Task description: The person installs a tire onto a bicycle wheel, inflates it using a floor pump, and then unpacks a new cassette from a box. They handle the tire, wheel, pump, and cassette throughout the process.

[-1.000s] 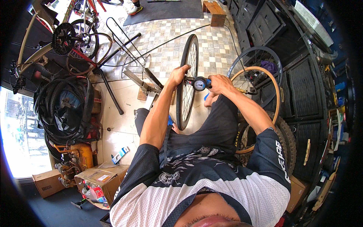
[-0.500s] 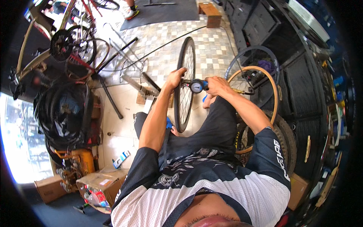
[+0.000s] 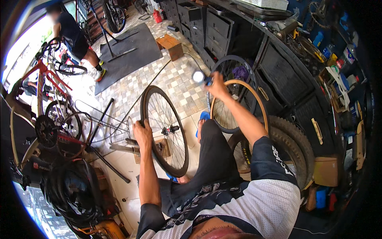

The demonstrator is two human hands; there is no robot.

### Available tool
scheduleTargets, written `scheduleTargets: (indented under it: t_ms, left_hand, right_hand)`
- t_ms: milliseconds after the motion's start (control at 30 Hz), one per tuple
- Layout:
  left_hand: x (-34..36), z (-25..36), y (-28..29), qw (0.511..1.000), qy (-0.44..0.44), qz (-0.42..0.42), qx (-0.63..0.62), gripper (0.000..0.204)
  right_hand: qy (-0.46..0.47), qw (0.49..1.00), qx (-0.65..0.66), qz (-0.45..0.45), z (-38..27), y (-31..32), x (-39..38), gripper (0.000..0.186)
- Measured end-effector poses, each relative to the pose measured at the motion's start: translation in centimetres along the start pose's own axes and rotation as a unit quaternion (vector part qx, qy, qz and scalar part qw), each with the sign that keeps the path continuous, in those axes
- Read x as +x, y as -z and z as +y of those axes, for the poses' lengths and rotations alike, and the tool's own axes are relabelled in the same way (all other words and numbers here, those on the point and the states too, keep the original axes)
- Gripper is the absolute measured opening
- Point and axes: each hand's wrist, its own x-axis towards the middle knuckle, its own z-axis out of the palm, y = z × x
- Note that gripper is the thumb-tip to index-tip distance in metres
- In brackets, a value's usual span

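My left hand (image 3: 142,133) grips the rim and tyre of a black bicycle wheel (image 3: 179,131), which stands between my legs with its hub showing. My right hand (image 3: 217,85) is raised to the right of that wheel, closed on a blurred air inflator with a round gauge (image 3: 199,77). A hose runs up from it toward the wooden step. A black-rimmed wheel (image 3: 245,63) and a tan-rimmed ring (image 3: 259,103) lean against the cabinets just behind my right hand.
A co-worker (image 3: 73,32) stands by bicycles (image 3: 41,95) at left. A dark mat (image 3: 127,63), a wooden step (image 3: 171,46) and metal stands lie ahead. Black cabinets (image 3: 223,38) with tools line the right, thick tyres (image 3: 298,151) below them. Coiled tubes (image 3: 73,191) lie lower left.
My right hand has lifted the inflator away from the wheel's hub area, up and right. My left hand stays on the wheel. The view has swung toward the right, showing more cabinets.
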Motion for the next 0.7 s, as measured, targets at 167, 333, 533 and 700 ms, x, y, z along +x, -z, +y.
scheduleTargets:
  t_ms: [167,333,533,700]
  left_hand:
    - [1.5,-2.3,-1.1,0.994,0.044,0.101,0.005,0.039]
    - [3.1,-1.6,-1.2,0.995,0.024,0.089,-0.022,0.039]
    - [4.0,-2.0,-0.8,0.998,-0.001,0.064,0.025,0.038]
    - [5.4,-0.2,-2.8,0.998,-0.046,0.037,-0.012,0.036]
  right_hand:
    - [0.039,0.951,0.124,0.281,-0.2,6.8,10.9,0.057]
    - [0.022,0.858,0.226,0.461,3.7,13.2,17.0,0.056]
    - [-0.050,0.812,0.360,0.457,3.2,15.4,17.7,0.055]
    - [-0.025,0.789,0.192,0.583,7.4,16.3,18.3,0.055]
